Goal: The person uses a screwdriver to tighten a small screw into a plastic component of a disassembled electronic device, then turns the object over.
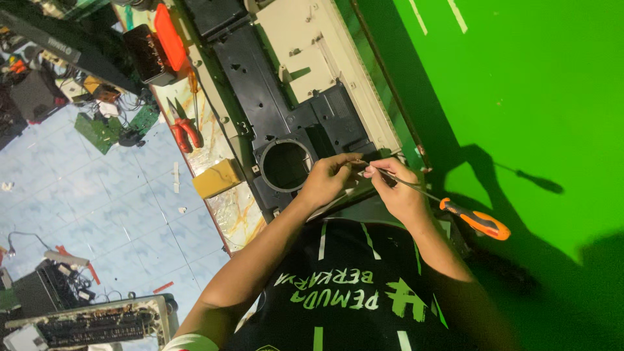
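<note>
My right hand [400,188] grips a long screwdriver [478,221] with an orange and black handle, its thin shaft running to a tip near my left hand. My left hand [328,177] pinches something small at that tip, resting on the near end of a long black and beige plastic casing [305,97]. A round opening [286,166] in the casing lies just left of my left hand. What the fingers pinch is too small to tell.
Red-handled pliers [185,130] and a small screwdriver [194,88] lie on the marbled tabletop [237,211], beside a yellow block [218,177]. A black box with an orange part [159,45] sits further along. A green wall [520,84] is to the right. Circuit boards and parts litter the tiled floor [110,208].
</note>
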